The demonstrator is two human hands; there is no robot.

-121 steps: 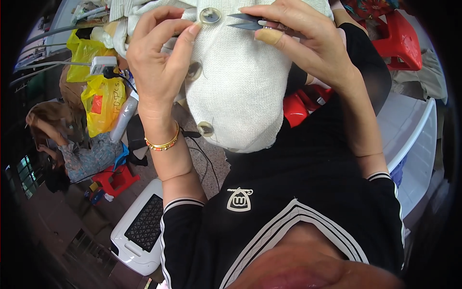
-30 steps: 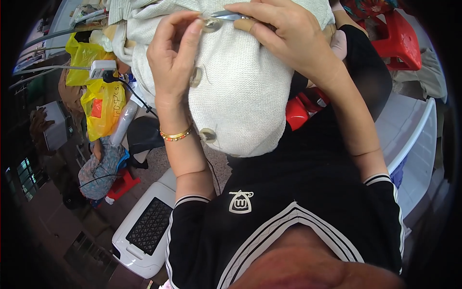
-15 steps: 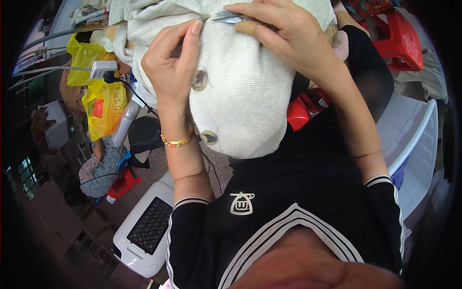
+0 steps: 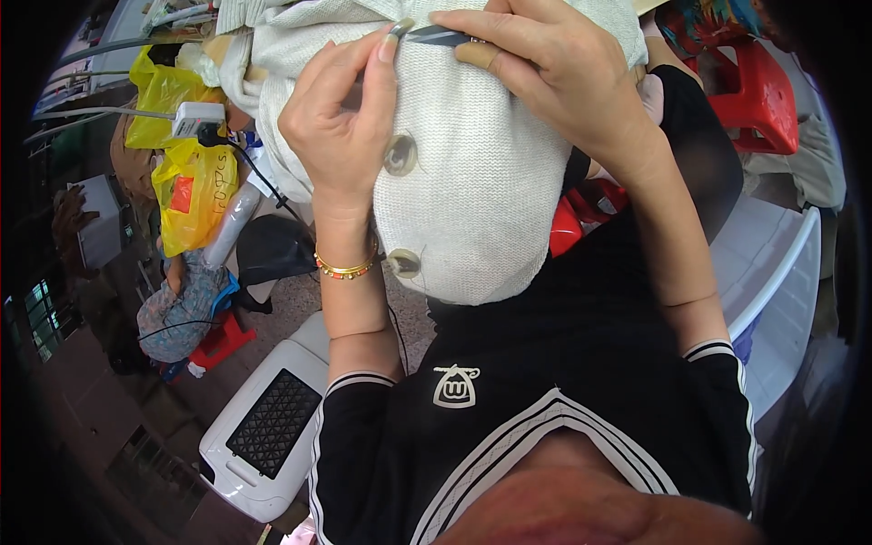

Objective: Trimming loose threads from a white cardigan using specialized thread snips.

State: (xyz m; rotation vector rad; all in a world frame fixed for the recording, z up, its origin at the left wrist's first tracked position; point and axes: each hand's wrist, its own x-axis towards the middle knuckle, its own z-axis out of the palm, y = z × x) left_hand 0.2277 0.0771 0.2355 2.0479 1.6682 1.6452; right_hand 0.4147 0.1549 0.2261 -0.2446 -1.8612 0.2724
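Note:
A cream knitted garment (image 4: 477,200) is spread under both hands, its rounded lower part resting toward me. My left hand (image 4: 350,123) pinches the edge of a grey-brown button (image 4: 402,29) at the top, between thumb and forefinger. In my right hand (image 4: 563,77) are small metal thread snips (image 4: 438,35), pointing left with their blade tips beside that button. A tan wrap covers part of the right thumb. Two more round buttons show on the knit, a middle button (image 4: 401,155) and a lower button (image 4: 404,263), with loose thread ends near the lower one.
Yellow plastic bags (image 4: 193,195) hang at the left by a white power socket (image 4: 197,118) with a black plug and cord. A white bin-like box (image 4: 272,427) stands lower left. On the right are a red stool (image 4: 758,100) and a white plastic tub (image 4: 772,282). Another person sits beyond.
Both hands and the garment sit slightly farther right in the picture. The pinched button is now tilted up and shows more clearly, with the blade tips still close beside it.

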